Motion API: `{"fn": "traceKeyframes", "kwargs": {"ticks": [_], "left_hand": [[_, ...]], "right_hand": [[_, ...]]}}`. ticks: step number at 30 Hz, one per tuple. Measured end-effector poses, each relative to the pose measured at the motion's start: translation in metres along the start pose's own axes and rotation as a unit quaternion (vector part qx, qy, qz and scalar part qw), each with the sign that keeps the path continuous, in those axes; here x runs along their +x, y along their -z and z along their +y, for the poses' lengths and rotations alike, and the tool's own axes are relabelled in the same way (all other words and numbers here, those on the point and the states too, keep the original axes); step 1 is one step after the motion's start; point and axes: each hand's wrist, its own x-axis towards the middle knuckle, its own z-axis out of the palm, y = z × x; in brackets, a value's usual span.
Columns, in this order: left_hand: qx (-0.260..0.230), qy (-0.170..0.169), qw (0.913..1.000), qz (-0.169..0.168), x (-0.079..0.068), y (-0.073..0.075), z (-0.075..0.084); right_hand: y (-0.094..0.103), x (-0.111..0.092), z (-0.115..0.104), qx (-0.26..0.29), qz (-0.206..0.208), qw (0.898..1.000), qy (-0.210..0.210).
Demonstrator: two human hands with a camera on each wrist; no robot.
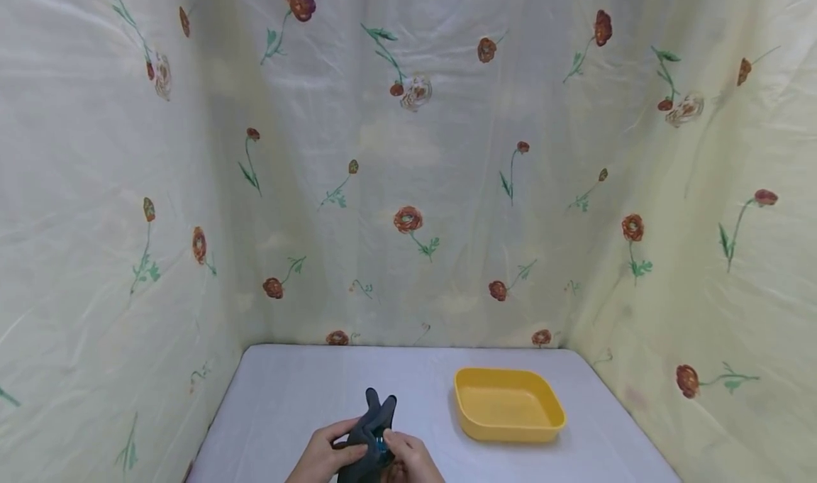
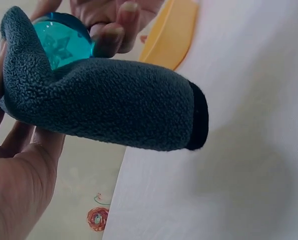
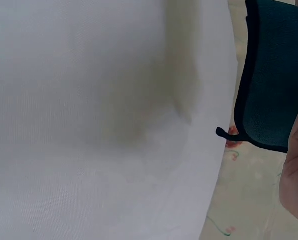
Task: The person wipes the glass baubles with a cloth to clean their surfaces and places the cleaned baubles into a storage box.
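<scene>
Low in the head view, my left hand (image 1: 325, 454) grips a dark grey-teal fleecy cloth (image 1: 367, 430) with black edging. The cloth is folded around part of a clear turquoise round object (image 2: 64, 45), which has a star shape visible on its face. My right hand (image 1: 411, 458) pinches that object from the right side, thumb on top. Seen from the left wrist, my right fingers (image 2: 116, 37) curl at the object's rim. In the right wrist view, the cloth hangs with a small black loop (image 3: 227, 134) at its corner, and the object is mostly hidden.
A yellow rectangular tub (image 1: 510, 430) stands on the white table (image 1: 300, 376), right of my hands. Flower-patterned curtains (image 1: 408, 150) enclose the table at the back and on both sides.
</scene>
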Motion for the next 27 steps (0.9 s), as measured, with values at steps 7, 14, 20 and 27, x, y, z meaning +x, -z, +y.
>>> {"fn": "traceKeyframes", "kwargs": {"ticks": [7,14,20,27], "left_hand": [[0.011,0.006,0.9997,0.02,0.005,-0.002,0.002],[0.018,0.019,0.9992,0.031,0.005,-0.003,0.001],[0.033,0.028,0.9981,0.044,0.004,-0.004,0.005],[0.032,0.039,0.9973,0.053,0.005,-0.004,0.007]], "right_hand": [[0.005,0.009,-0.005,-0.149,0.09,0.984,0.019],[0.008,0.011,-0.002,-0.138,0.077,0.986,0.056],[0.007,0.009,-0.002,-0.144,0.077,0.984,0.078],[0.0,0.007,-0.001,-0.134,0.121,0.981,0.075]]}}
